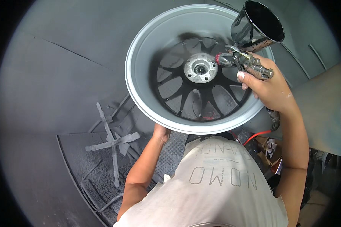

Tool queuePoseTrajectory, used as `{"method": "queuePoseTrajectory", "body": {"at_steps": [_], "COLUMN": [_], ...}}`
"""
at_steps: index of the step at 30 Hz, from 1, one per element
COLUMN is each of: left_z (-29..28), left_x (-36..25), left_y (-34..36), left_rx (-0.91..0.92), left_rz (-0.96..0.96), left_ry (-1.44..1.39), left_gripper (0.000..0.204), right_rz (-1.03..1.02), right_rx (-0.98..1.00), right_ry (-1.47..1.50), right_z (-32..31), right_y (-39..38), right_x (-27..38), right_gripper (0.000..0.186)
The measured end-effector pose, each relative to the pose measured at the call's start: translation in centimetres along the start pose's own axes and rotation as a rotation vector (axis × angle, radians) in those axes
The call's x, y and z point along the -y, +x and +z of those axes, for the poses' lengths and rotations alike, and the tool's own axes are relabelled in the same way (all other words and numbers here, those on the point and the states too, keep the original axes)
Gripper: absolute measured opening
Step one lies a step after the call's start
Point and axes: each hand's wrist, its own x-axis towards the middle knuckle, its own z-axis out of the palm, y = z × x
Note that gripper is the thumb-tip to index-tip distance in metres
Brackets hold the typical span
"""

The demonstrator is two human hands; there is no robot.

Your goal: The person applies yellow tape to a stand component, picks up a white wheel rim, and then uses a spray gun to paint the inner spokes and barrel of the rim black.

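Observation:
A car wheel rim [131, 81] faces up, tilted, with a silver-grey barrel, dark spokes and a pale metal hub [195, 76]. My right hand [271, 89] is closed around a metal spray gun [250, 64] above the wheel's right side. The gun's red-ringed nozzle [218, 58] points left towards the hub. On top of the gun sits a paint-streaked cup [241, 30], open at its mouth and dark inside. My left hand [162, 132] is at the wheel's lower left edge. Its fingers are hidden beneath the rim, so I cannot tell their grip.
A grey-coated cross-shaped stand [113, 142] is on the left, over a rough dark surface [113, 195]. An orange-red hose [257, 136] runs below my right forearm, by a cardboard box [277, 151] with odds and ends. Grey sheeting [64, 75] surrounds the wheel.

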Motion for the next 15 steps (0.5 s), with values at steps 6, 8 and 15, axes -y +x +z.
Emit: {"method": "queuePoseTrajectory", "body": {"at_steps": [6,8,15], "left_z": [0.2,0.5,0.6], "left_x": [-0.1,0.1,-0.2], "left_y": [0.2,-0.3,-0.9], "left_rx": [0.038,0.042,0.042], "left_rz": [-0.018,-0.025,0.005], "left_ry": [-0.028,-0.023,0.0], "left_gripper": [0.039,0.041,0.04], "right_rz": [-0.004,0.006,0.027], "right_rx": [-0.026,-0.046,-0.085], "right_ry": [-0.054,-0.067,0.072], "right_z": [-0.5,-0.6,-0.6], "right_y": [0.0,-0.1,-1.5], "right_x": [-0.6,-0.8,-2.1], "right_gripper": [0.037,0.04,0.053]}}
